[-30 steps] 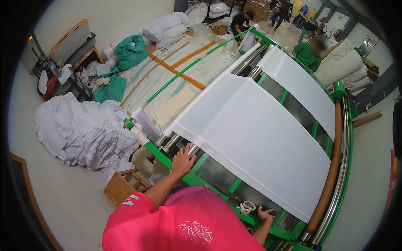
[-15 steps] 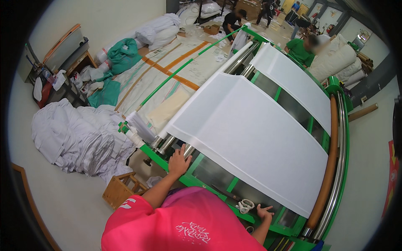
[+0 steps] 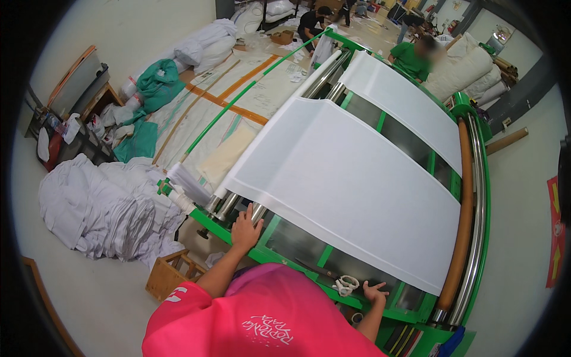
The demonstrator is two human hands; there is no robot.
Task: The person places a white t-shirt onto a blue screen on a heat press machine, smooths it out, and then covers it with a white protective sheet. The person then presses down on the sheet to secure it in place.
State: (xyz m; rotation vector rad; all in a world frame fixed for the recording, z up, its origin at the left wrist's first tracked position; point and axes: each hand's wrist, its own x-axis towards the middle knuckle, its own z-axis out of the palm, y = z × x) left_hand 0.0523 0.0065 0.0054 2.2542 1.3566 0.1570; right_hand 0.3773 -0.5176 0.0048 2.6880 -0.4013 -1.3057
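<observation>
A wide white cloth panel point(image 3: 357, 184) stretches over the green machine point(image 3: 324, 257), running from the steel rollers to a brown roller point(image 3: 466, 214). A second white panel point(image 3: 410, 104) lies parallel beyond it. My left hand point(image 3: 245, 232) rests at the near end of a steel roller point(image 3: 259, 212), with fingers stretched out and nothing held. On the machine's near edge, my right hand point(image 3: 375, 293) has its fingers spread, just below the cloth's near border. A looped off-white band point(image 3: 345, 285) lies to the left of it. Any contact under my right palm is hidden.
Heaped white cloth point(image 3: 107, 208) and a wooden stool point(image 3: 172, 275) are at the left. Past the machine's far side is a person in green point(image 3: 410, 62); another in black point(image 3: 312, 27) crouches on the floor behind. Large white rolls point(image 3: 461, 74) stand at the far right.
The view has shifted slightly, so the machine and cloth sit a little further left. Both hands stay in nearly the same places, and the right fingers fan out a bit more.
</observation>
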